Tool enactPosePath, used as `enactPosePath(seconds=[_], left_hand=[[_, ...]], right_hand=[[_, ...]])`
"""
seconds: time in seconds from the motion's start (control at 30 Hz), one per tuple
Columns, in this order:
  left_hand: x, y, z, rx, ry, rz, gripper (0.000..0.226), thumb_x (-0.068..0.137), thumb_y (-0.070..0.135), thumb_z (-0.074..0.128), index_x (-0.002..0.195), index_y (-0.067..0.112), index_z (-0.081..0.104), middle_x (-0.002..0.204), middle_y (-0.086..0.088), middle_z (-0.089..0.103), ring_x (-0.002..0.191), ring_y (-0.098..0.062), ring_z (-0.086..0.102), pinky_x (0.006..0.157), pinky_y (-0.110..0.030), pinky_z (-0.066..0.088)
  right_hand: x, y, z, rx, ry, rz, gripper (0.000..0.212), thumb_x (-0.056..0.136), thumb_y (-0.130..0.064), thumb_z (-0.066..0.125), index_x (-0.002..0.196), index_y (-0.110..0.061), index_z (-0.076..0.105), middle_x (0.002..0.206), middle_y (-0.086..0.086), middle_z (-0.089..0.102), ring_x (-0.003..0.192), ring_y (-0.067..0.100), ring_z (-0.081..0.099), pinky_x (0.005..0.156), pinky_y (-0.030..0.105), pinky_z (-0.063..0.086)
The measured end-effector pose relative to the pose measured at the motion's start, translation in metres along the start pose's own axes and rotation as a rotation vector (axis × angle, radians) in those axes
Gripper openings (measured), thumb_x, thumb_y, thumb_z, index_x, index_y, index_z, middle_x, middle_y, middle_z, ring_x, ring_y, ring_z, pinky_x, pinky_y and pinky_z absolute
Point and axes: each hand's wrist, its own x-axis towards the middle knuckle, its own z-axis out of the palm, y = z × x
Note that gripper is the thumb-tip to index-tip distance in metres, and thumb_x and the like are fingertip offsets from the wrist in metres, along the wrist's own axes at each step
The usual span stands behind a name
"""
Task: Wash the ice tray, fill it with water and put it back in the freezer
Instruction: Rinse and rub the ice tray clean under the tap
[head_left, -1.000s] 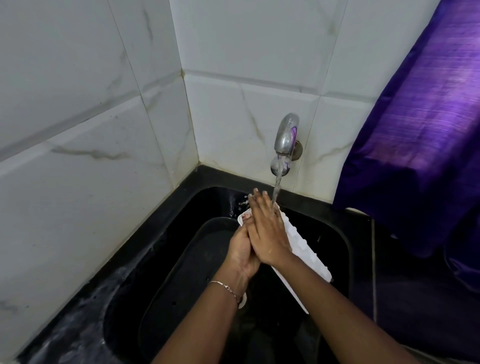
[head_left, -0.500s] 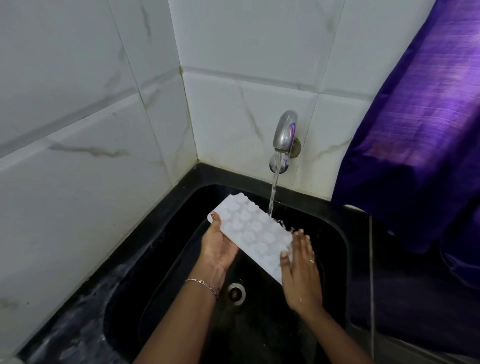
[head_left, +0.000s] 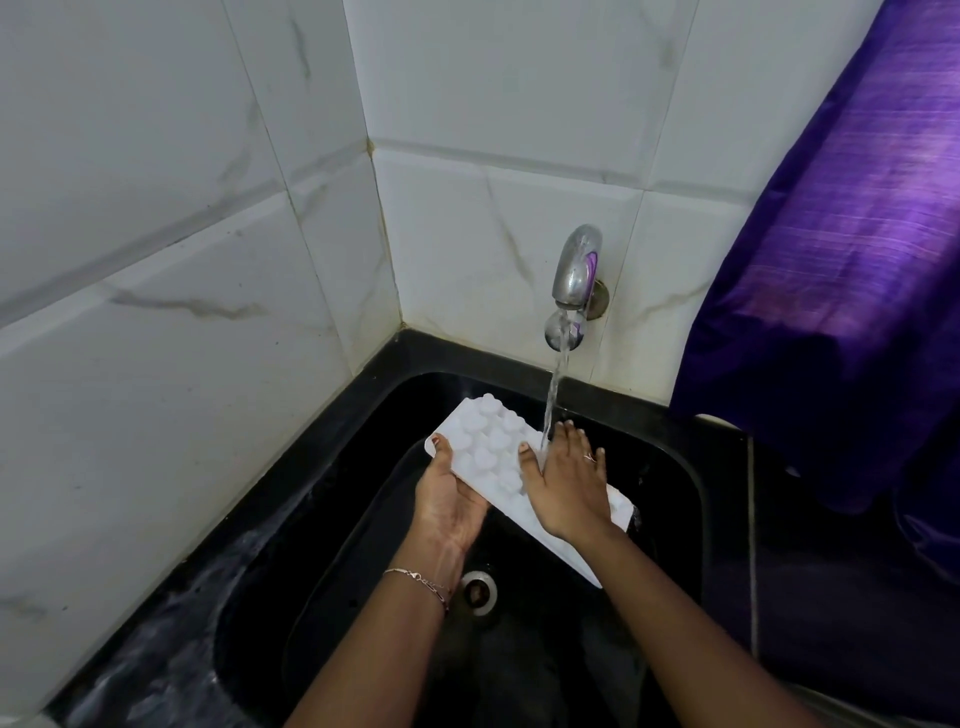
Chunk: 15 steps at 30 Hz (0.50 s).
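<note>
Head cam looks down into a corner of white marbled tiles (head_left: 156, 260), with a purple cloth (head_left: 831, 260) hanging off at 3 o'clock. A black sink (head_left: 322, 545) fills the lower middle.

The ice tray (head_left: 488, 441) is held in the air over the basin, about dead centre of the shot. It's flipped bumps-up and tilted, far end pointing to 11 o'clock, near end to 5.

The left hand (head_left: 449, 499) cups it from underneath at the 9 o'clock edge, with the thumb hooked over the rim, so that one's properly gripping. The right hand (head_left: 569, 483) lies flat on top, fingers straight, pressing or rubbing the back rather than grabbing.

The tap (head_left: 576, 270) at 12 o'clock is running, and the stream (head_left: 553, 395) lands right by the right hand's fingertips. The drain (head_left: 479, 592) sits at 6 o'clock below the tray.

So my read is mid-wash, and only the back side at that. The cups face down, so no filling is done yet. No freezer in view either, so that trip is all to come.
</note>
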Motion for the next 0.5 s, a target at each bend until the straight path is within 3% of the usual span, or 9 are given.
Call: enactPosePath(seconds=[0.17, 0.33, 0.5], left_hand=[[-0.007, -0.011, 0.007, 0.027, 0.016, -0.047, 0.054, 0.102, 0.041, 0.036, 0.131, -0.001, 0.053, 0.124, -0.022, 0.064, 0.119, -0.035, 0.059, 0.108, -0.048, 0.04], [-0.009, -0.02, 0.01, 0.028, -0.017, -0.108, 0.056, 0.103, 0.043, 0.033, 0.132, -0.002, 0.052, 0.128, -0.024, 0.061, 0.122, -0.036, 0.056, 0.111, -0.049, 0.036], [-0.017, -0.029, 0.019, 0.038, -0.075, -0.211, 0.062, 0.102, 0.047, 0.028, 0.134, -0.001, 0.051, 0.132, -0.022, 0.059, 0.126, -0.033, 0.053, 0.109, -0.044, 0.038]], right_hand=[[-0.006, -0.009, -0.001, -0.039, 0.026, -0.124, 0.07, 0.099, -0.039, 0.026, 0.154, -0.004, 0.001, 0.163, 0.011, 0.0, 0.15, 0.02, -0.005, 0.121, 0.042, -0.005], [-0.009, -0.007, -0.002, -0.027, 0.051, -0.161, 0.077, 0.088, -0.042, 0.016, 0.153, -0.005, -0.003, 0.162, 0.012, -0.004, 0.15, 0.021, -0.007, 0.118, 0.037, -0.009], [-0.005, -0.018, -0.001, -0.06, 0.065, -0.364, 0.084, 0.08, -0.051, -0.001, 0.155, -0.011, -0.002, 0.163, 0.004, -0.009, 0.149, 0.015, -0.013, 0.121, 0.037, -0.009]])
